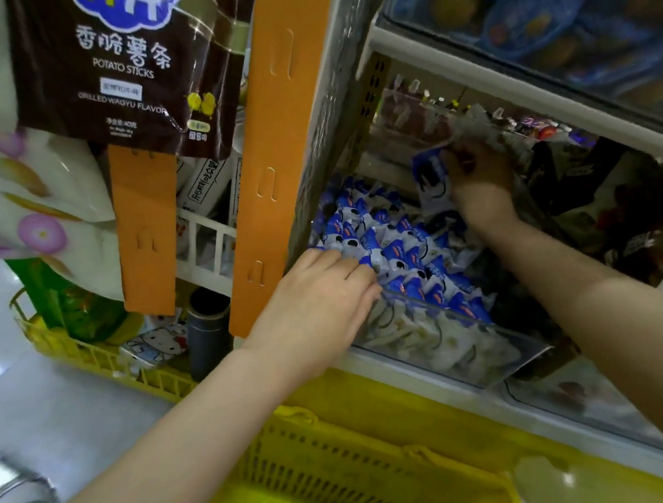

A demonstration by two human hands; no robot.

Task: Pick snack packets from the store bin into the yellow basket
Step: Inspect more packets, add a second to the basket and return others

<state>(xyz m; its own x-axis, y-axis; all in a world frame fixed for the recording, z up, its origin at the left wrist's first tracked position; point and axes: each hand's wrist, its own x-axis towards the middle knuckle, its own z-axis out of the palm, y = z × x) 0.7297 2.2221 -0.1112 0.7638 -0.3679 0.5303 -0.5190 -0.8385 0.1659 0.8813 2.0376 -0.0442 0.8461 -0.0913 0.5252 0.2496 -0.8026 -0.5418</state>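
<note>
Seemingly right hand (480, 187) pinches packet (431, 176)

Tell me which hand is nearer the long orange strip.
Left. The left hand touches the packets right beside the strip; the right hand holds a packet deeper in the bin.

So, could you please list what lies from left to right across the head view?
Loaded yellow basket, grey tube, left hand, blue packet, right hand pinching that packet.
</note>
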